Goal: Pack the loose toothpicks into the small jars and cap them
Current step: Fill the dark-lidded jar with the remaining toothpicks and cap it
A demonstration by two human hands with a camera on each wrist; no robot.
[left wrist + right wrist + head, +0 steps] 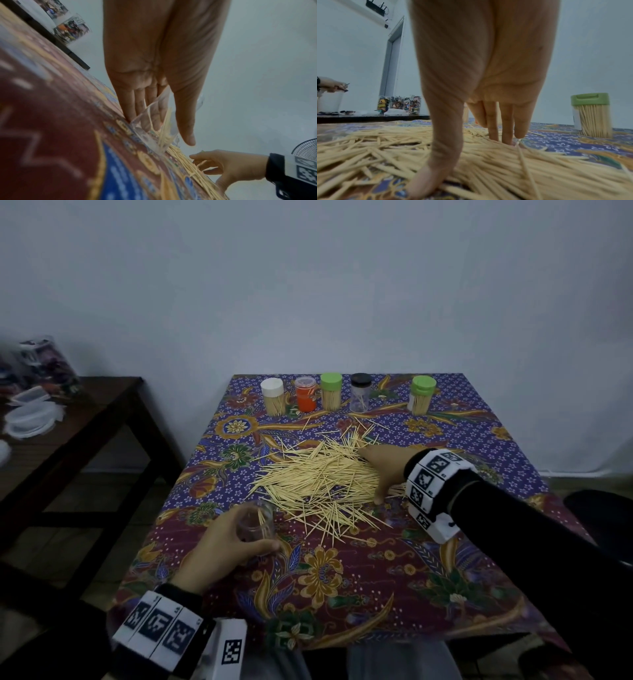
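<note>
Pale matt wooden toothpicks [322, 477] lie on patterned cloth [342, 577]; the jar [255, 523] is clear glossy plastic.

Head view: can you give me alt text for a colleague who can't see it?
The left hand grips an open clear jar holding a few toothpicks, while the right hand rests spread on the loose toothpick pile covering a batik tablecloth. Five capped jars stand in a row along the far edge.

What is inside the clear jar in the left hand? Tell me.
A few toothpicks lean inside the clear jar, which has no cap. The left hand wraps its near side, hiding the jar's bottom.
</note>
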